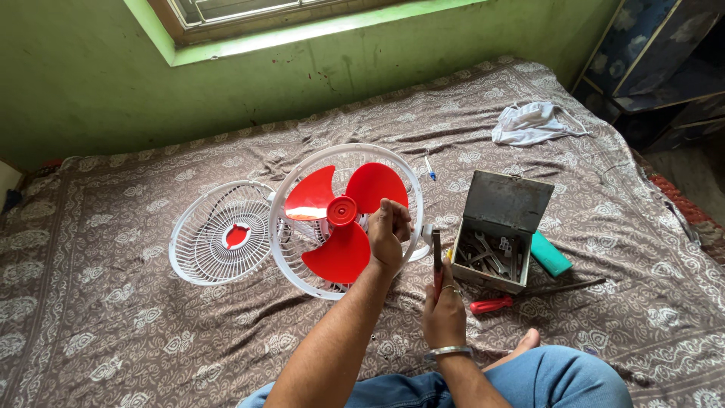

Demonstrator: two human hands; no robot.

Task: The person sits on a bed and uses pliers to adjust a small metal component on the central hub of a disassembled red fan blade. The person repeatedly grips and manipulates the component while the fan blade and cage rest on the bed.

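Left hand [389, 233]: fingers curled together at the rim of the red-bladed fan [341, 219], mid-bed.
Right hand [444, 311]: clamped on pliers [437, 261], upright.
Toolbox [498, 230]: open, three o'clock of fan.
Front grille [221, 232]: lying at nine o'clock.
Screwdriver [529, 295]: beside the box.

A green wall [91, 83] with a window sill [302, 30] rises behind a bed's patterned brown bedspread [113, 317], daylit.
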